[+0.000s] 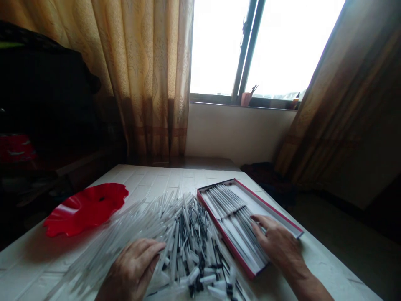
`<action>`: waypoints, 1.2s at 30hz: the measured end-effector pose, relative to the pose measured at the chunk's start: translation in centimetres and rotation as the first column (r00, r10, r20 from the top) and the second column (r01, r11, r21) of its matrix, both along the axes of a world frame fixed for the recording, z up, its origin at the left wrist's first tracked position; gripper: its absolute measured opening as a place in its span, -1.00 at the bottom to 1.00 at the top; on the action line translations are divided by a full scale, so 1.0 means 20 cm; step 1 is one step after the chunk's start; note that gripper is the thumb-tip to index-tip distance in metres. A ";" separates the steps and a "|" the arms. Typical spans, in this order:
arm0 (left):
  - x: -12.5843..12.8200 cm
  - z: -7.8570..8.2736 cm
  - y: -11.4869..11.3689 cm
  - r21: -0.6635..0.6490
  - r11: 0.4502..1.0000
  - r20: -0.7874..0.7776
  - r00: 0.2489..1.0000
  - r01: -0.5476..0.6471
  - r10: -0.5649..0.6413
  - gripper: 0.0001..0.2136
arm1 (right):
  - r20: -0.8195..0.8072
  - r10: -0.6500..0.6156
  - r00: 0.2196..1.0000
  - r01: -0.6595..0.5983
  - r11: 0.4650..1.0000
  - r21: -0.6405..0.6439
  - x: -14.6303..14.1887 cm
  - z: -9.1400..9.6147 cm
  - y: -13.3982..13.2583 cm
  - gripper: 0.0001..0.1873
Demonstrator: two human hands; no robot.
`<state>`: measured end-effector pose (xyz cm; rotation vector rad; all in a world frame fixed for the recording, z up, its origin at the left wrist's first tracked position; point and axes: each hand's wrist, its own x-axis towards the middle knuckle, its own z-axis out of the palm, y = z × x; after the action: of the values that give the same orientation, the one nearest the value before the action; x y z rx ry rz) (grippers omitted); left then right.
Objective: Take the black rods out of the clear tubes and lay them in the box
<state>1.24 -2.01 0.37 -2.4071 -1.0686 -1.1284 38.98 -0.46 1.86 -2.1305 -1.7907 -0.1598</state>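
Observation:
A big loose heap of clear pen tubes and black-tipped refills [175, 234] covers the middle of the white table [175, 175]. My left hand [133, 267] lies palm down on the near part of the heap, fingers stretched over the tubes. To the right stands a shallow red-edged box [291, 225] with pens laid in neat rows [232, 213]. My right hand [277, 244] rests flat on those rows inside the box, fingers spread and pointing left.
A wavy red plastic dish [86, 209] sits on the table's left side. Beyond the table hang curtains [147, 75] around a bright window [250, 46]; a small cup [246, 98] stands on the sill. Dark furniture fills the left; the table's right edge drops to the floor.

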 end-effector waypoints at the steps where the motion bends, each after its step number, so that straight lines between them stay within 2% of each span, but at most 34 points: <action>1: 0.00 0.00 -0.01 -0.009 1.000 0.002 1.000 0.015 -0.015 -0.76 | 0.049 -0.035 0.998 0.037 0.998 -0.043 0.01 0.00 0.00 -0.62; 5: -0.02 -0.04 0.01 -0.067 0.998 0.018 1.000 0.015 -0.014 -0.74 | 0.146 -0.108 0.983 0.130 0.980 -0.153 0.05 -0.01 0.01 -0.61; 11: -0.05 -0.04 0.02 -0.062 0.998 0.007 1.000 0.030 -0.030 -0.73 | 0.116 -0.100 0.988 0.122 0.972 -0.200 0.07 -0.02 0.00 -0.62; 23: -0.01 -0.01 0.01 -0.051 0.994 0.000 0.995 0.100 -0.100 -0.74 | 0.024 -0.054 0.998 0.058 0.975 -0.213 0.04 0.00 0.00 -0.61; 31: -0.03 -0.08 0.03 -0.105 0.987 0.005 0.993 0.121 -0.121 -0.74 | -0.019 -0.007 1.000 0.004 0.981 -0.195 0.00 0.01 0.00 -0.64; 36: -0.04 -0.08 0.03 -0.121 0.984 0.004 0.992 0.127 -0.128 -0.75 | -0.033 0.011 0.999 -0.016 0.989 -0.147 0.01 0.00 0.00 -0.72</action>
<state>0.54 -1.46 -1.30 -2.6041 -1.0214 -1.1286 39.21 -0.52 1.86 -2.2074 -1.8499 0.0114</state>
